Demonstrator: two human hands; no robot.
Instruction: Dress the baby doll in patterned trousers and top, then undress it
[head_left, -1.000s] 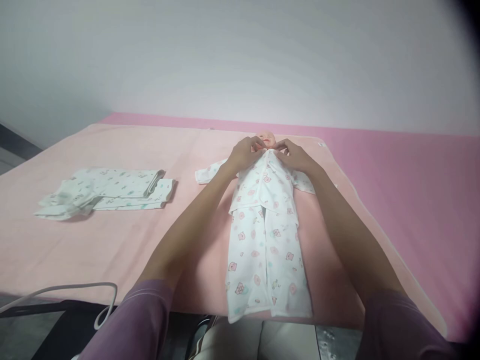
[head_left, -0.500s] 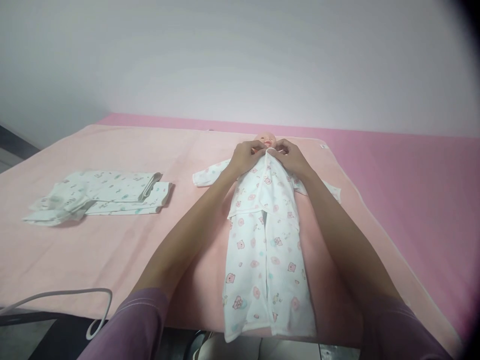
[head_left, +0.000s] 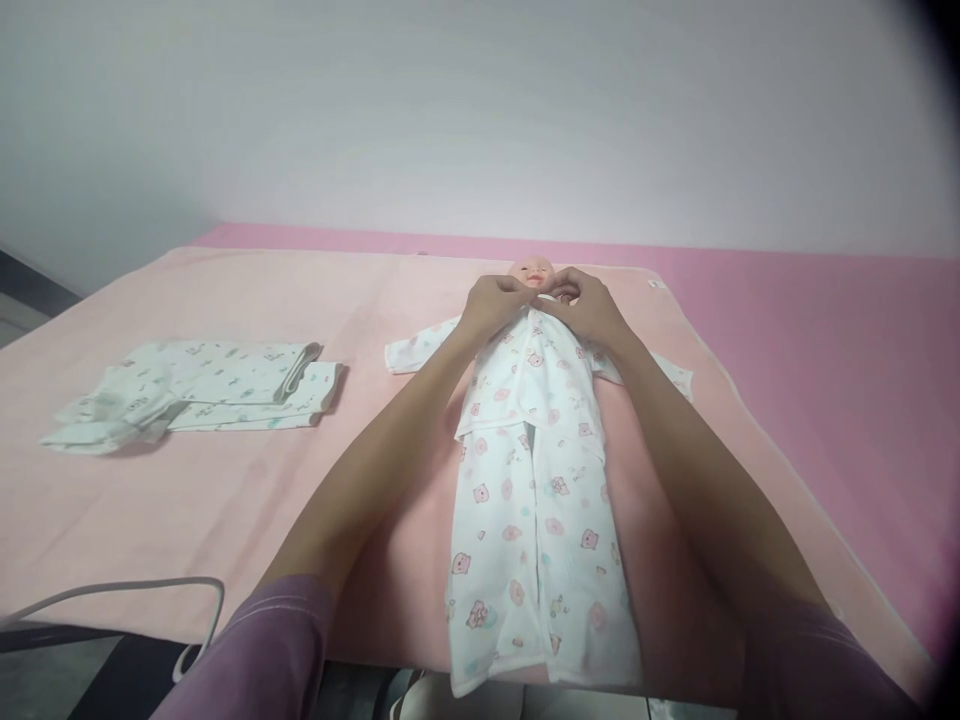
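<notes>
A baby doll [head_left: 534,270] lies on its back with its head toward the wall. It wears a white long-sleeved top [head_left: 525,380] and white trousers [head_left: 506,540], both printed with pink bears. At the doll's neck, my left hand [head_left: 495,305] pinches the top's collar edge between thumb and fingers. Just to the right, my right hand [head_left: 585,308] grips the other side of the collar. Both sets of fingertips nearly meet under the doll's chin, and whatever fastening is there is hidden. The doll's sleeves spread out to either side.
Folded white printed baby clothes [head_left: 217,385] lie on the left of the peach mat [head_left: 367,290]. A white cable [head_left: 150,583] loops over the front left edge. Pink table surface [head_left: 840,370] shows at the right, and a pale wall rises behind.
My fingers have shifted slightly at the collar; the peak of raised fabric between them has lowered, and more of the doll's face shows. The clothes at left have not moved.
</notes>
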